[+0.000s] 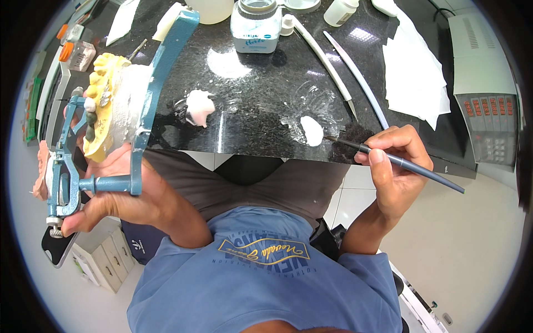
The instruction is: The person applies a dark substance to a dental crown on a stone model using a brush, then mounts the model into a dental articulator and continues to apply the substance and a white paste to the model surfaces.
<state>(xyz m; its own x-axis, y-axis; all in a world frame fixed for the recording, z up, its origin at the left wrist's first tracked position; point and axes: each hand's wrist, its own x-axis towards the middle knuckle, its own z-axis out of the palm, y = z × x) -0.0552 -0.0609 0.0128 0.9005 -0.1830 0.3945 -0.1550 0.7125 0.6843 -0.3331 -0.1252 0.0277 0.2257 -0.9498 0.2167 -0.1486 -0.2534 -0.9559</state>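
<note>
My left hand (pixel 119 205) grips a blue metal dental articulator (pixel 145 111), tilted on its side at the left of the table. A yellow dental cast (pixel 97 147) on white plaster is mounted in it, with grey and white tooth shapes along its edge. On its other arm is a pink piece (pixel 42 172). Some of the left fingers are hidden behind the frame. My right hand (pixel 397 186) pinches a slim dark-handled brush (pixel 438 177). The brush tip touches or nearly touches the edge of a white paste mound (pixel 312 132) on the black tabletop.
A pinkish paste mound (pixel 199 108) lies left of centre. Further back stand a clear jar (pixel 255 33) and a small white bottle (pixel 340 12). Two long tools, a white-handled one (pixel 321 53) and a pale curved one (pixel 358 75), lie near white tissues (pixel 416 72). A machine (pixel 486 119) stands right.
</note>
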